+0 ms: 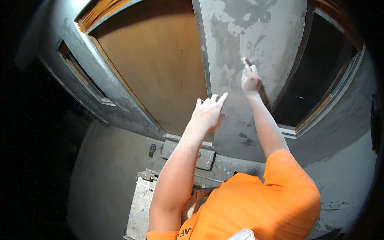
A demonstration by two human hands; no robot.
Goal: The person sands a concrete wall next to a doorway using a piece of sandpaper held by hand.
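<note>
Whitish powder coats both hands and forearms. My left hand (pixel 208 114) is raised in front of the wall beside a wooden door panel (pixel 156 66), its index finger extended, the other fingers partly bent, and nothing seen in it. Farther up and to the right, my right hand (pixel 250 79) is at or close to the grey plastered wall (pixel 225 45), which has patches of lighter and darker coating. Its fingers are blurred near the wall, and whether it holds a small thing cannot be told.
A dark window opening (pixel 315 69) is at the right, a narrow one (pixel 81 72) at the far left. Below stand a stained, box-like surface (pixel 139 201) and a wooden frame part (pixel 199 193). A step slab (pixel 205 157) lies by the door, with a dark sandal (pixel 152 150) on the floor.
</note>
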